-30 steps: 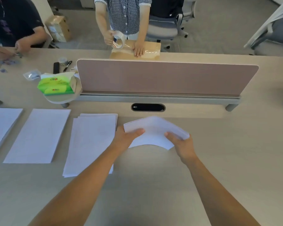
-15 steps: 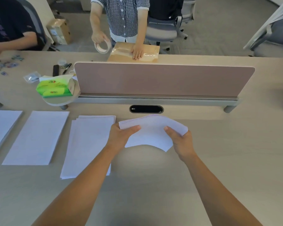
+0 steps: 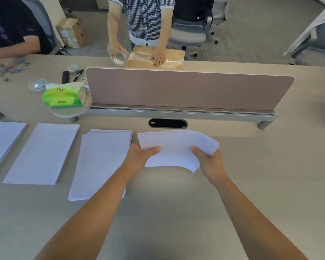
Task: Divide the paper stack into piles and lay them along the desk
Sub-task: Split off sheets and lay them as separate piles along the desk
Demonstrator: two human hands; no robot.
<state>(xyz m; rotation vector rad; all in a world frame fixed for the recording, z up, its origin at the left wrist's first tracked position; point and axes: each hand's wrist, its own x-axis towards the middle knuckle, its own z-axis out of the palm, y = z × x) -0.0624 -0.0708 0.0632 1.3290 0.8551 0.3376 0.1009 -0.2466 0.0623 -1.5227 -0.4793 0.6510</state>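
A white paper stack point(image 3: 176, 147) bows upward above the desk point(image 3: 251, 184), held by both hands. My left hand point(image 3: 139, 156) grips its left edge and my right hand point(image 3: 210, 162) grips its right edge, thumbs on top. To the left, three piles lie flat in a row: a loose, slightly fanned pile point(image 3: 99, 162) beside my left hand, a neat pile point(image 3: 43, 152) further left, and a third pile point(image 3: 2, 139) cut off by the frame's left edge.
A pink divider screen point(image 3: 188, 91) runs across the desk behind the papers, with a black cable slot point(image 3: 167, 123) under it. A green tissue pack point(image 3: 64, 96) sits at its left end. Beyond the screen a person tapes a cardboard box point(image 3: 154, 57); another person sits at far left.
The held stack has stayed between my hands and bends a little more. The person behind the screen moved the tape roll down to the box.
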